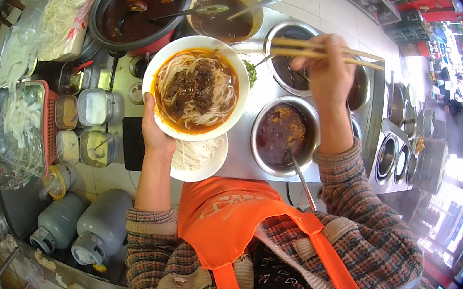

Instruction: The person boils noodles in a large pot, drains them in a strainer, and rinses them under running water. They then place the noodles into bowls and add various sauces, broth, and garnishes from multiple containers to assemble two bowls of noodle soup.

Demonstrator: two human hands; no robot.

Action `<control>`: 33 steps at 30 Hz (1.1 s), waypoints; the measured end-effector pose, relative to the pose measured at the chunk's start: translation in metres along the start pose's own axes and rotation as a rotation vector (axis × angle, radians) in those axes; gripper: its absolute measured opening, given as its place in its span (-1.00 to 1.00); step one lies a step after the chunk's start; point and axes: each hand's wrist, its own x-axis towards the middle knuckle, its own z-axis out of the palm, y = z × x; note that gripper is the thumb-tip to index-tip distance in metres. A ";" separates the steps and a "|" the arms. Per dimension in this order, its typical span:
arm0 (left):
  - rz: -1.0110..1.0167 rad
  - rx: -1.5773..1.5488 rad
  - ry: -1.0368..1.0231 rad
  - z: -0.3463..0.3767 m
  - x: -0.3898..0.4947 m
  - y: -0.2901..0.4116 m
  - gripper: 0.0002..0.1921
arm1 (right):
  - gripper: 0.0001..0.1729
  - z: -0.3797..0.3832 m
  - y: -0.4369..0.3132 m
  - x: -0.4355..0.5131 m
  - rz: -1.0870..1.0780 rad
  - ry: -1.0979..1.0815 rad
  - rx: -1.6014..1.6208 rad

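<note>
My left hand (154,128) grips the left rim of a white bowl (237,121), raised above the steel counter. Inside it are white noodles (205,115) in red oily broth, topped with dark minced sauce (190,88). My right hand (330,70) holds a pair of wooden chopsticks (289,47) to the right of the bowl; their tips point left and touch nothing. A second white bowl (196,176) with plain noodles stands partly hidden beneath the raised one. Below my right hand is a steel pot of dark red sauce (272,134), a ladle handle (300,174) leaning out towards me.
A black pot of brown broth with eggs (140,28) and a pan of sauce (215,27) stand at the back. Seasoning tubs (93,106) and a red basket (49,125) are at left, gas cylinders (105,224) below. Another person (459,125) is at far right.
</note>
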 end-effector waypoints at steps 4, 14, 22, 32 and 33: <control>0.050 0.010 0.055 -0.012 -0.009 0.003 -0.46 | -0.82 -0.024 0.043 0.052 -0.167 -0.065 -0.725; 0.250 0.087 0.325 -0.049 -0.088 0.032 -0.39 | -0.70 -0.047 0.131 0.107 -0.563 -0.808 -1.444; 0.306 0.080 0.324 -0.099 -0.113 0.060 -0.38 | -0.82 0.079 0.129 -0.001 -0.049 -0.877 -1.292; 0.241 0.054 0.298 -0.121 -0.103 0.077 -0.44 | -0.82 0.117 0.204 0.003 0.186 -0.891 -1.524; 0.240 0.073 0.270 -0.122 -0.101 0.078 -0.44 | -0.84 0.120 0.193 0.004 0.237 -0.864 -1.520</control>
